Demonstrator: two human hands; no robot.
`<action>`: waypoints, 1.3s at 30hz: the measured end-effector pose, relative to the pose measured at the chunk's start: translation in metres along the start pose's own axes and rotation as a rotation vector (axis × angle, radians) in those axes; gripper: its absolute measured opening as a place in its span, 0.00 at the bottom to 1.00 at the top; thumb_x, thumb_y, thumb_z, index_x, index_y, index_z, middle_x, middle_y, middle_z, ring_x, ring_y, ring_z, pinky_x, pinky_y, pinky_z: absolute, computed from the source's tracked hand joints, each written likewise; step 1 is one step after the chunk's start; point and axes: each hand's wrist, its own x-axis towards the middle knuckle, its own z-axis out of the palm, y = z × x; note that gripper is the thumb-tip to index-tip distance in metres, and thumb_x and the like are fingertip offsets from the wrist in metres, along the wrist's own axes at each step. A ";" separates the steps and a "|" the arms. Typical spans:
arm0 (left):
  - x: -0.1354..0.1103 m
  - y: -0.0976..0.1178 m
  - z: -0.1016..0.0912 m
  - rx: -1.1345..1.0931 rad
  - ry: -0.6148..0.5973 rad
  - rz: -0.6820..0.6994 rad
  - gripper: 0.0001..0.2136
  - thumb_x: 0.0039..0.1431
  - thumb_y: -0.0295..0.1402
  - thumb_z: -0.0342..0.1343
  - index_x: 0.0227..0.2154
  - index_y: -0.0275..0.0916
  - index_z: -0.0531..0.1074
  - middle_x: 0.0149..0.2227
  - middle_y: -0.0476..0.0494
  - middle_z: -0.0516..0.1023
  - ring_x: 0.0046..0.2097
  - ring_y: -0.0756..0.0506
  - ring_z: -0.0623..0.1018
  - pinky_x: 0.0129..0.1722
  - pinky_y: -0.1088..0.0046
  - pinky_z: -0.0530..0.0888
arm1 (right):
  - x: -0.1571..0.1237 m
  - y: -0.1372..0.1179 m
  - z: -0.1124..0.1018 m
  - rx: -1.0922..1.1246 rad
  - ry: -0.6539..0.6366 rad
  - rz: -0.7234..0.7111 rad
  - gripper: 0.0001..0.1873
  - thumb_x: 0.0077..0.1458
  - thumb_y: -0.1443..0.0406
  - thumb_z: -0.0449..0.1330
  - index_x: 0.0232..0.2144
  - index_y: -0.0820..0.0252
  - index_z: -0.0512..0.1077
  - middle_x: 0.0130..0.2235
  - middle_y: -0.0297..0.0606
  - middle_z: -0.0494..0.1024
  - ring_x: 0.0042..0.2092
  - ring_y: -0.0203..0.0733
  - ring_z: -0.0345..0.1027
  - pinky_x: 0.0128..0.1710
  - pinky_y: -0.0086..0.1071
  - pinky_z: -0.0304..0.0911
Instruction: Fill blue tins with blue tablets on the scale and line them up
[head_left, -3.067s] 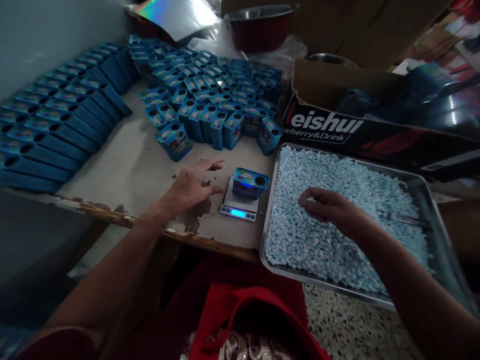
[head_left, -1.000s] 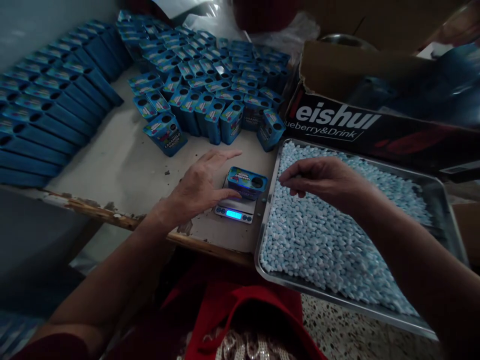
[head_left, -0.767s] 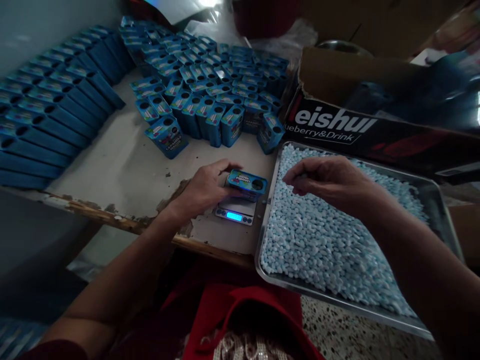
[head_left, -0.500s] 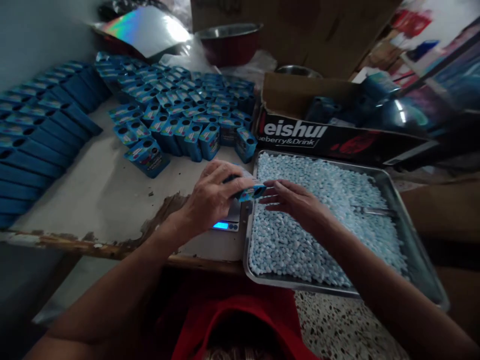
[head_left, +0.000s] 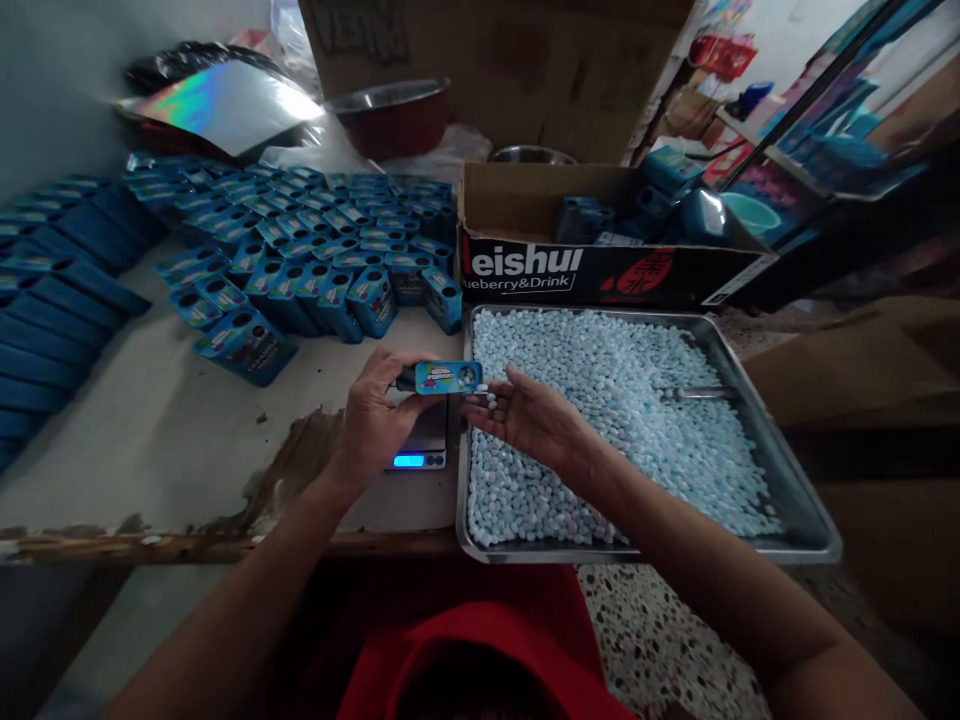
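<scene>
My left hand (head_left: 379, 410) is closed around a small blue candy box (head_left: 448, 377), tipped over so that its top with the round hole faces me. White candies show inside the hole. Just right of the box, my right hand (head_left: 536, 415) is held palm up with its fingers stretched out. A few white candies (head_left: 491, 401) lie at its fingers, below the box's end. Under the box stands a digital scale (head_left: 435, 460) with a lit blue display, partly hidden by my left hand. The right hand hovers over a metal tray (head_left: 795, 490) of pale blue and white candies (head_left: 555, 500).
Many blue boxes (head_left: 300, 290) stand in rows on the worn table (head_left: 150, 420). A scoop (head_left: 697, 393) lies in the candies. Behind the tray is a printed carton (head_left: 540, 270) with more boxes in it. A red bowl (head_left: 397, 120) stands at the back.
My left hand has tipped the candy box so its top faces me. My right hand has turned palm up, and candies now lie at its fingers. The view has shifted right.
</scene>
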 end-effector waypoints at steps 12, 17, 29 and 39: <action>-0.033 -0.046 -0.024 -0.411 0.014 -0.534 0.30 0.49 0.46 0.77 0.52 0.41 0.76 0.46 0.44 0.85 0.48 0.39 0.84 0.55 0.61 0.80 | 0.000 -0.018 -0.005 -0.280 0.077 -0.127 0.08 0.65 0.73 0.60 0.41 0.67 0.80 0.36 0.45 0.85 0.35 0.36 0.79 0.37 0.25 0.73; -0.036 -0.053 -0.027 -0.431 -0.019 -0.499 0.31 0.48 0.46 0.77 0.53 0.42 0.76 0.48 0.43 0.85 0.50 0.39 0.84 0.56 0.61 0.79 | -0.004 -0.024 0.001 -0.942 -0.001 -0.389 0.08 0.58 0.68 0.65 0.40 0.59 0.83 0.38 0.39 0.85 0.35 0.39 0.75 0.40 0.34 0.72; -0.014 0.015 -0.036 0.331 -0.012 0.647 0.14 0.72 0.25 0.58 0.54 0.48 0.79 0.55 0.46 0.83 0.61 0.43 0.79 0.78 0.49 0.51 | 0.006 0.019 0.038 -0.132 0.042 -0.052 0.23 0.79 0.59 0.44 0.47 0.62 0.76 0.40 0.43 0.83 0.38 0.41 0.78 0.42 0.36 0.77; -0.027 -0.014 -0.021 -0.091 0.069 -0.177 0.15 0.64 0.35 0.67 0.53 0.45 0.78 0.51 0.45 0.84 0.53 0.41 0.83 0.59 0.63 0.78 | -0.005 0.023 0.038 0.091 0.147 -0.052 0.11 0.73 0.71 0.51 0.40 0.65 0.74 0.34 0.45 0.81 0.36 0.41 0.79 0.38 0.30 0.79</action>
